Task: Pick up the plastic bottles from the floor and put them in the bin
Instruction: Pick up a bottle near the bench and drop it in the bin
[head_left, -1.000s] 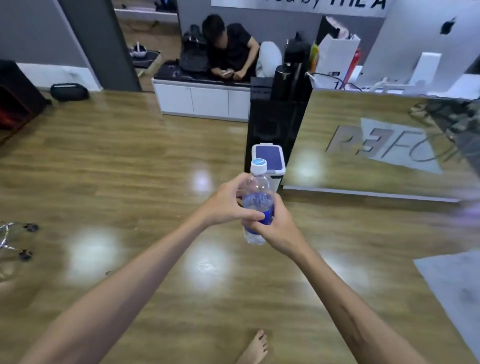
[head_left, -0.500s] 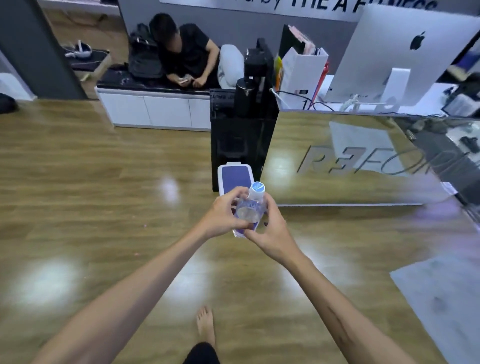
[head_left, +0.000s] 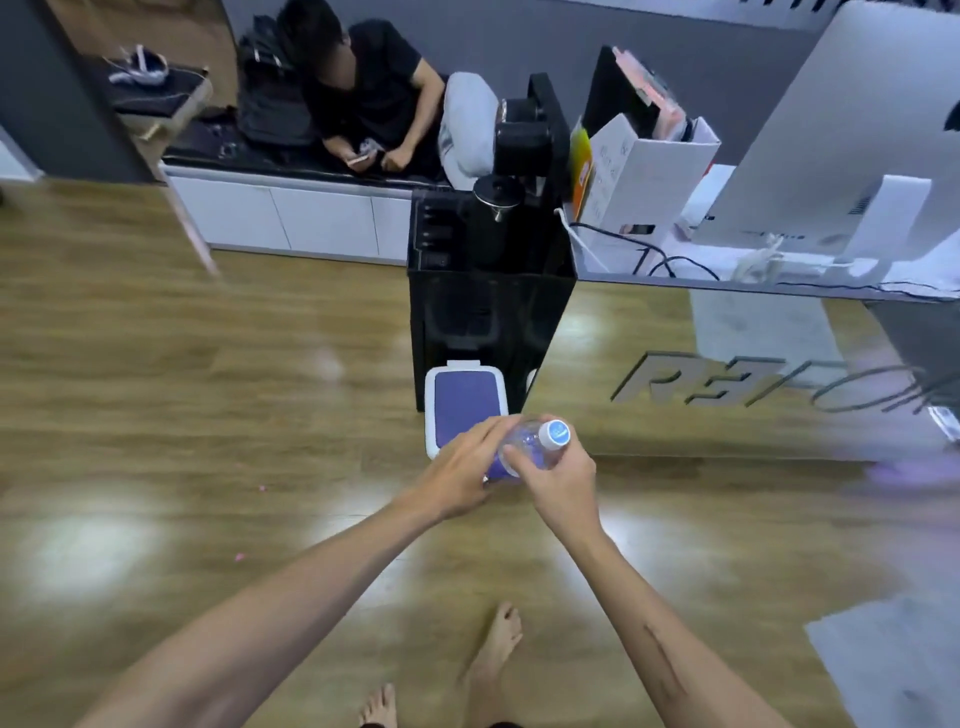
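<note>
A clear plastic bottle (head_left: 535, 448) with a blue label and a white-and-blue cap lies tilted, cap to the right, held between both hands. My left hand (head_left: 462, 470) wraps its lower body from the left. My right hand (head_left: 558, 480) grips it near the neck from the right. Just beyond the hands stands a small white bin (head_left: 464, 397) with a purple lid, which lies flat and closed. The bottle's lower half is hidden behind my fingers.
A black water dispenser (head_left: 488, 312) stands right behind the bin. A mirrored counter front (head_left: 727, 374) runs to the right, with a computer (head_left: 857, 130) on top. A person sits on a low white bench (head_left: 291, 218) at the back. A grey mat (head_left: 898, 665) lies at right.
I have walked closer to the bin, which now sits just past my hands. The bottle has tipped from upright to tilted with its cap pointing right. Both hands still hold it.
</note>
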